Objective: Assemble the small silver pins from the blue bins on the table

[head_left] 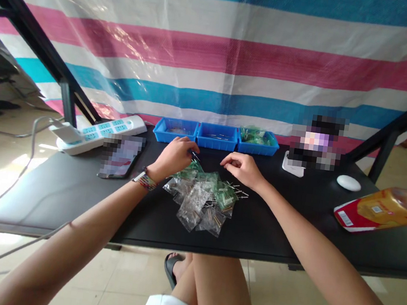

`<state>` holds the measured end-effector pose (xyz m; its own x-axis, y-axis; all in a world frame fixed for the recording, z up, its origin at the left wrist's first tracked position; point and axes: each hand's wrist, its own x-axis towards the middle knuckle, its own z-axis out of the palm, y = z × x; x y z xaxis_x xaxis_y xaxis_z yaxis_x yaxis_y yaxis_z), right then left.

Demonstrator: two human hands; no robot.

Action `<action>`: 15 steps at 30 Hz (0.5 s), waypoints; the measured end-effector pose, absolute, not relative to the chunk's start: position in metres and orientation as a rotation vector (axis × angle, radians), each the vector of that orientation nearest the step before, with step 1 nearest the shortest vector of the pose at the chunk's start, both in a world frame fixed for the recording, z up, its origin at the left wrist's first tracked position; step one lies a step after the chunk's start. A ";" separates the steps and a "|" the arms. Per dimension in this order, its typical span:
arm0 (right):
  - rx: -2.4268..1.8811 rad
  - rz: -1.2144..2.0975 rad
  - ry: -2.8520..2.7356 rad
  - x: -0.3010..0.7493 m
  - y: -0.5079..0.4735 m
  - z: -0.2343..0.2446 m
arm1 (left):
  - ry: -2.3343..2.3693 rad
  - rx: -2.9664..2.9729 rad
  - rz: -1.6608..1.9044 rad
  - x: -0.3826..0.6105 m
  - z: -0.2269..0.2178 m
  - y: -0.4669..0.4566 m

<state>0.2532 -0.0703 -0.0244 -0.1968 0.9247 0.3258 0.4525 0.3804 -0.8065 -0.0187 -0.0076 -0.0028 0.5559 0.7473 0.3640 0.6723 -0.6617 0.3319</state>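
Small plastic bags (pixel 193 201) are lying heaped on the black table (pixel 271 231) before us, with loose metal pins (pixel 244 195) sticking out at right. At the heap's far side, we are bending our left hand (pixel 177 156) beside a thin pin (pixel 196 157) and curling our right hand (pixel 243 169); we cannot tell whether either is gripping anything. Beyond, three blue trays (pixel 216 143) are standing in a row, and a striped sheet (pixel 216 54) is hanging behind.

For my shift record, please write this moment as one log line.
left hand: at pin, grip unclear; right hand: curled, contents unclear; packets: piled on table; bins: three, beyond packets
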 end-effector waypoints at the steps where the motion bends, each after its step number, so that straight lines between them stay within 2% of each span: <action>1: -1.203 0.695 -1.810 0.252 -0.070 -0.026 | 1.225 2.636 0.689 -0.022 -0.003 -0.004; 8: -1.219 0.668 -1.781 0.249 -0.071 -0.030 | 1.204 2.615 0.670 -0.030 -0.006 0.009; 15: -1.181 0.642 -1.734 0.247 -0.074 -0.030 | 1.127 2.518 0.817 -0.021 -0.003 0.001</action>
